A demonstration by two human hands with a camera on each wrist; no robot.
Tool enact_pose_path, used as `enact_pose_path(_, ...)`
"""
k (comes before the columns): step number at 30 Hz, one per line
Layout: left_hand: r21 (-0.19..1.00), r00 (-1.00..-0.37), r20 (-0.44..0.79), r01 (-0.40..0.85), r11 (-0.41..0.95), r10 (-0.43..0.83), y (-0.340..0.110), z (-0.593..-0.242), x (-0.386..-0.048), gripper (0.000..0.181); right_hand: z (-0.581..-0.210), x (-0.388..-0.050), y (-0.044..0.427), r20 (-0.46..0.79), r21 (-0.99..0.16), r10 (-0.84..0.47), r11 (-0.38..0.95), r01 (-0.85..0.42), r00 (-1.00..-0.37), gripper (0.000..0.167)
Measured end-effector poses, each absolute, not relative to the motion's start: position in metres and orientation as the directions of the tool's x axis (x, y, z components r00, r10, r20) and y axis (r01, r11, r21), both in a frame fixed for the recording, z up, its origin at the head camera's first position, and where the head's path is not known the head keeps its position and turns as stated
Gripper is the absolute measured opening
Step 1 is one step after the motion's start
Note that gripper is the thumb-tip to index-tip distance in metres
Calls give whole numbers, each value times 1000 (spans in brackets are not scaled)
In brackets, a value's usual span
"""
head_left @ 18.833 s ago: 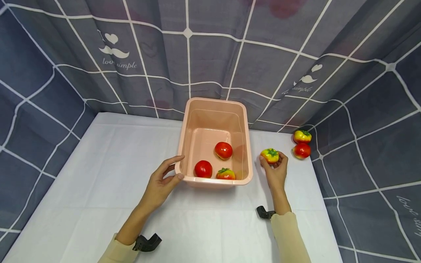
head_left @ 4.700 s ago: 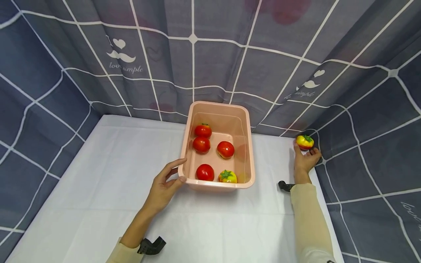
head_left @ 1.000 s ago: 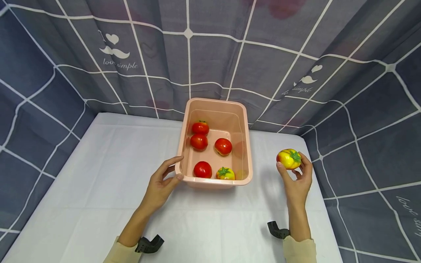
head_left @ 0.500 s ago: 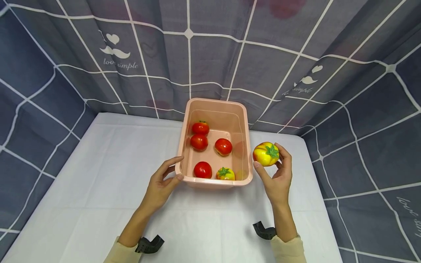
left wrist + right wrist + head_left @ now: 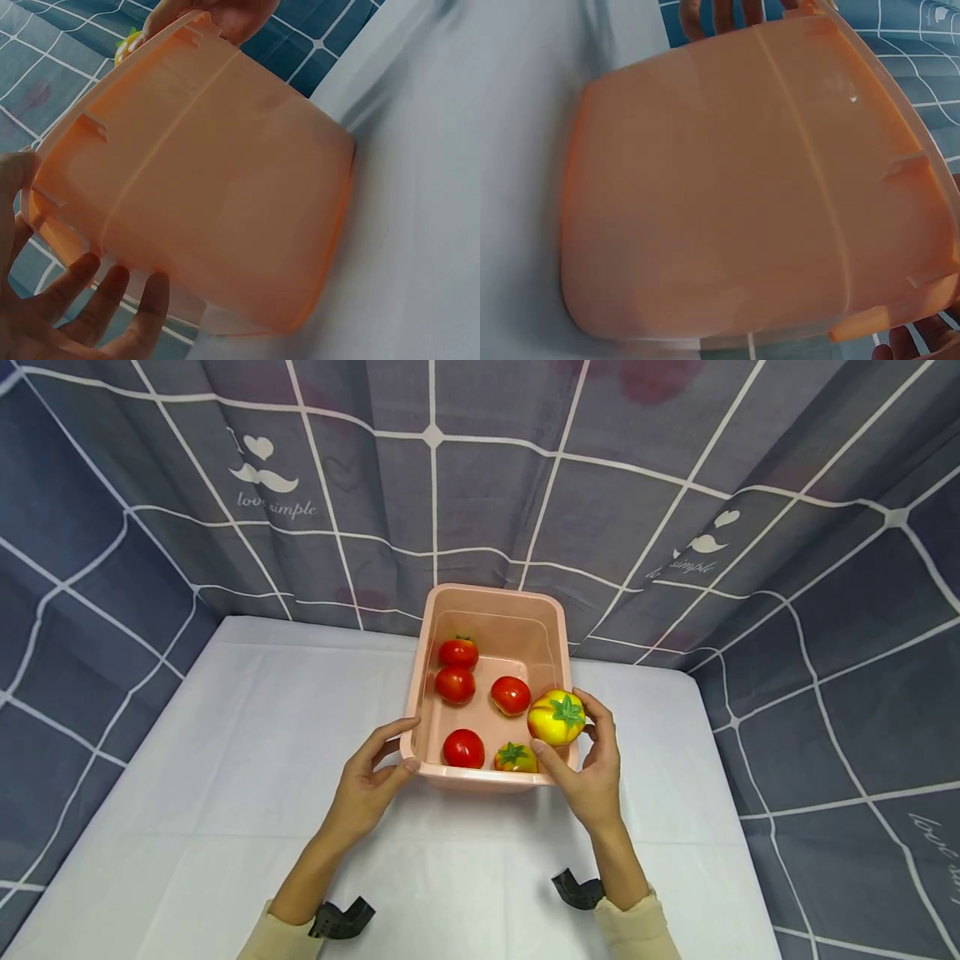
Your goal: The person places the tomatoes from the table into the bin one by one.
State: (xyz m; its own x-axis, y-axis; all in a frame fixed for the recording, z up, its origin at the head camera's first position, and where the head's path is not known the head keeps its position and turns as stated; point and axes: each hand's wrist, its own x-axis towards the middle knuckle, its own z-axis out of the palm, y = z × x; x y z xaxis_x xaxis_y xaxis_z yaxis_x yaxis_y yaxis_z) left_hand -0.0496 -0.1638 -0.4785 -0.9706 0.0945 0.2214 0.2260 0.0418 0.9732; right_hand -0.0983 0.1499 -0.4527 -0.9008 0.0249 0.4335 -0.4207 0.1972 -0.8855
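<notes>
A pink plastic bin [image 5: 495, 597] stands on the white-covered table. My left hand [image 5: 367, 785] grips its near left corner, thumb at the near rim and fingers along the left side; the left wrist view shows those fingers [image 5: 67, 300] against the wall. My right hand [image 5: 588, 768] holds a yellow-red tomato [image 5: 551, 720] with a green calyx between thumb and fingers, over the bin's right rim. Inside lie several tomatoes: a red one [image 5: 463, 749] and a yellow-red one [image 5: 515, 758] near the front, another red one [image 5: 511, 695] in the middle, others along the left wall.
White cloth [image 5: 262, 735] covers the table around the bin. Grey checked curtains [image 5: 360, 485] rise behind it and at both sides. A black wrist mount [image 5: 341, 918] sits on the left forearm and another black mount [image 5: 577, 889] on the right.
My right hand has taken the tomato from the far right corner and moved left to above the bin's rim. Over the longer span, more tomatoes came into the bin. My left hand stays put.
</notes>
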Motion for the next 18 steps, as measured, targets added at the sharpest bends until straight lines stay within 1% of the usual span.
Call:
enact_pose_path(13,974,-972,216,221,47,91,-164,-480,-50,60,-454,-97,149,421,-889,18,208,-409,-907,85)
enact_pose_path(18,973,-970,223,227,42,93,-163,-478,-50,60,-454,-97,148,442,-879,32,211,-426,-896,82)
